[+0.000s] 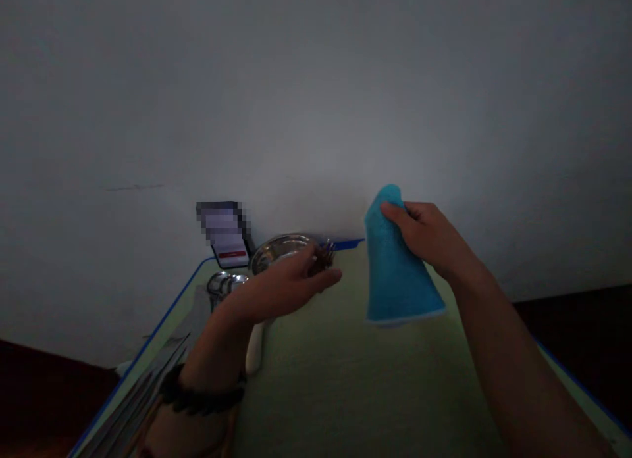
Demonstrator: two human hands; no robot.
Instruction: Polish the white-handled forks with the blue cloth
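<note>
My right hand (419,231) is closed on a blue cloth (399,274), thumb on its near face, and holds it up above the table. The cloth hangs down, with a pale lower edge. My left hand (291,280) reaches over the front of a shiny metal bowl (281,242). Its thumb is stretched out, apart from the fingers, which are dark and partly hidden. Metal fork tines (328,249) show right beside those fingertips; whether they touch cannot be made out.
A phone (227,237) leans against the wall behind the table (336,392). Shiny spoons (224,281) lie left of the bowl. A pale handle (254,349) shows beside my left wrist. Grey flat strips (148,385) lie along the left edge. A blue object (348,245) is at the back.
</note>
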